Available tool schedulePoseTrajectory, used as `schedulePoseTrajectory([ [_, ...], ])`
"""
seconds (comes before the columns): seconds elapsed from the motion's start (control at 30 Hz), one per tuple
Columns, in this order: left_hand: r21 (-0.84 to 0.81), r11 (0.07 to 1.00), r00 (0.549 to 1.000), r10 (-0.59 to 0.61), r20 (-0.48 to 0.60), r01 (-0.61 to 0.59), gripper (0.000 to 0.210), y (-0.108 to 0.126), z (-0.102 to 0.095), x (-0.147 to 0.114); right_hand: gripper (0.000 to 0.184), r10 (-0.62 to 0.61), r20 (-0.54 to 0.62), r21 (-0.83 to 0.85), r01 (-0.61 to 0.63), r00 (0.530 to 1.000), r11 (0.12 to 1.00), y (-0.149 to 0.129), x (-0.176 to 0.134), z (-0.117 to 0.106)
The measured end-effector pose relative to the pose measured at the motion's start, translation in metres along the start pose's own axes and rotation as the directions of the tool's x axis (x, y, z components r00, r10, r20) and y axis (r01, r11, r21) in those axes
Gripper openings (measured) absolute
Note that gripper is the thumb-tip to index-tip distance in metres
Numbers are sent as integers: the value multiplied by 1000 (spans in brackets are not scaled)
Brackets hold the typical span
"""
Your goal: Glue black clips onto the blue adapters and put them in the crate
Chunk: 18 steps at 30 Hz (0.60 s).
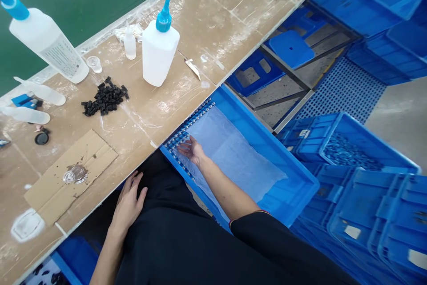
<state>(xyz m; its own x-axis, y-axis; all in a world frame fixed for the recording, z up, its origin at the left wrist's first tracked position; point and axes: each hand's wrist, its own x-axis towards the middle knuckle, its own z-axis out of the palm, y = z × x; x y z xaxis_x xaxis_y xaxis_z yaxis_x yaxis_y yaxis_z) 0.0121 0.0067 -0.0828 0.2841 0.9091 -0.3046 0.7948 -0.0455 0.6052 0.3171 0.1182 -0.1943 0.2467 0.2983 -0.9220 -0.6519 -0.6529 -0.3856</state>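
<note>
My right hand reaches into a shallow blue crate, palm turned partly up and fingers loosely apart, with nothing visible in it. Beside its fingers, rows of small dark parts with shiny tips line the crate's left side. A thin whitish sheet covers much of the crate's bottom under my forearm. My left hand rests on my dark-clothed thigh at the bench edge, fingers spread and holding nothing. On the bench near it lies a piece of cardboard bearing a clear wet blob.
On the bench stand a white bottle with a blue nozzle, a larger bottle, a small dropper bottle and a heap of black pieces. Blue bins and a blue stool crowd the right.
</note>
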Motion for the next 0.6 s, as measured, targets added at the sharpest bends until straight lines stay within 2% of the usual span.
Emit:
schedulePoseTrajectory([
  [0.6, -7, 1000, 1000, 8, -15, -8, 42, 0, 0, -2, 29, 12, 46, -26, -11, 999, 1000, 15, -9, 11],
])
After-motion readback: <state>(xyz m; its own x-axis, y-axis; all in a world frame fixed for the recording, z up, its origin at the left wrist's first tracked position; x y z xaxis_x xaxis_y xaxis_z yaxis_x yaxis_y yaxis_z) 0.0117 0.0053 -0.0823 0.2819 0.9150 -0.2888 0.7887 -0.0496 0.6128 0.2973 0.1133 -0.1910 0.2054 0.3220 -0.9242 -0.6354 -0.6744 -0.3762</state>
